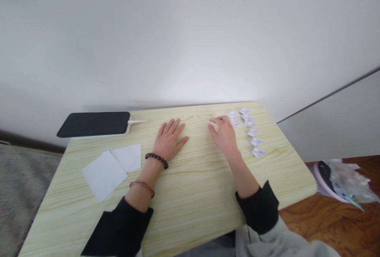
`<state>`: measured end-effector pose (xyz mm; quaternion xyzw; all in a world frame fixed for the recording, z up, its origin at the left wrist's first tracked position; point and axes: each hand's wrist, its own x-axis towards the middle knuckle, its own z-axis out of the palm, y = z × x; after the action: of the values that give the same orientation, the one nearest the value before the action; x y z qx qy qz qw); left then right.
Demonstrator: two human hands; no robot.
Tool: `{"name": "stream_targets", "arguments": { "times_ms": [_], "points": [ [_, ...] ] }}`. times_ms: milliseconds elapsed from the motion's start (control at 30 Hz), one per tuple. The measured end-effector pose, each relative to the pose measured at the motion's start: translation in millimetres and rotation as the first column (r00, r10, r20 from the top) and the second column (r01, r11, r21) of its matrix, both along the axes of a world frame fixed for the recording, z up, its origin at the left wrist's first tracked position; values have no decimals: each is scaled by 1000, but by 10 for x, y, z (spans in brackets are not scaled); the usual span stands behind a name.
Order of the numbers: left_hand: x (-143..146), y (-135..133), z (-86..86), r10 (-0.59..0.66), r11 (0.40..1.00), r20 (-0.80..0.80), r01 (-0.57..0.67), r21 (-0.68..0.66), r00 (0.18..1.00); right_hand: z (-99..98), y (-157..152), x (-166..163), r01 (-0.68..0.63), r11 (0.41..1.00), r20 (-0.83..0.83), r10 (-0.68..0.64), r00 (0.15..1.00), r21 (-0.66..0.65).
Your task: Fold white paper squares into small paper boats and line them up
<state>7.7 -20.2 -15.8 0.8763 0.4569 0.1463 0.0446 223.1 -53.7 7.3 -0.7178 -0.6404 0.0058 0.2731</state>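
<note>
My left hand lies flat on the wooden table with its fingers a little spread and nothing in it. To its right, my right hand rests with curved fingers, thumb and forefinger apart, and no object shows between them. Several small folded white paper boats stand at the right, in short rows just beyond my right hand. The nearest ones sit beside its knuckles. Left of my left wrist are square white paper sheets, one partly over another.
A black-topped phone-like device with a white cable plug lies at the table's back left, along the wall. The pale wooden table ends at the right above a bin filled with plastic bags, on the floor.
</note>
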Motion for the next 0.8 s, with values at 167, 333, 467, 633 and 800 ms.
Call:
{"name": "stream_targets", "arguments": {
  "times_ms": [167,333,467,633,800],
  "points": [
    [28,-95,-37,188,982,-27,-188,17,982,-212,119,-500,-135,991,-85,133,987,-15],
    [-54,-185,88,160,986,-123,-164,-25,979,-279,154,-775,-138,990,-34,137,990,-26],
    [-321,-360,307,234,968,-211,-247,-39,949,-294,149,-808,-134,991,-40,133,990,-31],
    [-937,-536,448,416,881,-309,-463,-97,855,-324,142,-790,-140,990,-35,139,990,-30],
    [-1521,-488,386,347,841,-360,-457,-290,866,-320,134,-795,-141,989,-40,139,990,-42]
  ]
}}
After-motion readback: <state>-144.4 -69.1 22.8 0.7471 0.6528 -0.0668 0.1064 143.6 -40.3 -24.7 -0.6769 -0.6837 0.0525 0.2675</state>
